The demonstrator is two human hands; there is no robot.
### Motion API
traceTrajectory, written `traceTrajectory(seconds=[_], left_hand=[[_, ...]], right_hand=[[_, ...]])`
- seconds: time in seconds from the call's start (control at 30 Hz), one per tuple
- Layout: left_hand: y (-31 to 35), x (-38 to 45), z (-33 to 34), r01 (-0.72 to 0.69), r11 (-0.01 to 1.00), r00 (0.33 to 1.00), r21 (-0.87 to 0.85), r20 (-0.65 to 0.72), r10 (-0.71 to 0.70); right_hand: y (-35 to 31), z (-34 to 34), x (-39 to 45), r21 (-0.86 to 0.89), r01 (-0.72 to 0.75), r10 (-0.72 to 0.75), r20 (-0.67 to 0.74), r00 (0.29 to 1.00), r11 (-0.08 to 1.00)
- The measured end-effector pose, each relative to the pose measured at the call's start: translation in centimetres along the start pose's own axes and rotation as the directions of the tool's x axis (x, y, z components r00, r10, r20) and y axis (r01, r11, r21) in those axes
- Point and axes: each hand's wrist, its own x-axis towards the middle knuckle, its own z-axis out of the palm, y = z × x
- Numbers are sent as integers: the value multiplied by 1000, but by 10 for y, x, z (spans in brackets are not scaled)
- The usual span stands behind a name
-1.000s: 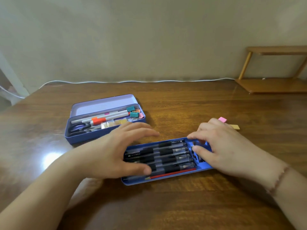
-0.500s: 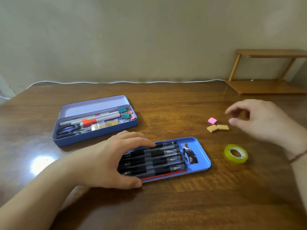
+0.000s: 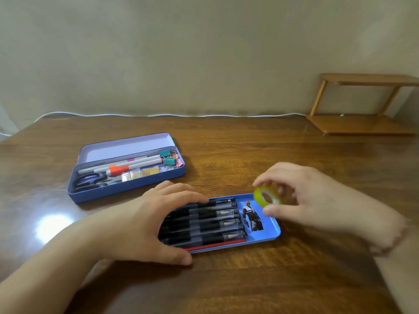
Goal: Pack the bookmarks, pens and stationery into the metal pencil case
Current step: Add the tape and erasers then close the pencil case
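Tape roll picked up off the bench, now over the tray

The right hand (image 3: 317, 200) has lifted the yellow-green tape roll (image 3: 267, 198) and pinches it just above the blue tray's (image 3: 269, 234) free right end, ready to drop in; the left hand (image 3: 145, 220) lies flat on the pens (image 3: 215, 225)

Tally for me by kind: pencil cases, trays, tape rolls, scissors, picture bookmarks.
Pencil case: 1
Blue tray: 1
Tape roll: 1, pinched in the right hand
Scissors: 1
Picture bookmark: 1
Total: 5
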Motion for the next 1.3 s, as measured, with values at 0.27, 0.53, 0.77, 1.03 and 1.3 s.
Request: traceTrajectory(seconds=[0.27,0.53,0.77,1.03,1.3], left_hand=[[1,0,-1,5,1000,1000,1,1,-5],[1,-1,0,-15,1000,1000,4,-13,15],[0,0,0,-17,1000,1000,0,-15,17],[-2,-1,2,-27,999,1000,20,-14,28],[-5,-1,-1,-13,1000,1000,5,-28,13]], right_hand=[[-15,18,7,-102,22,-26,-37,999,995],[5,3,5,-6,-49,49,21,999,999],[68,-6,10,-52,-470,461,-133,878,881],[54,3,14,-83,-306,296,-116,948,948],[-17,14,4,101,78,-82,35,996,992]])
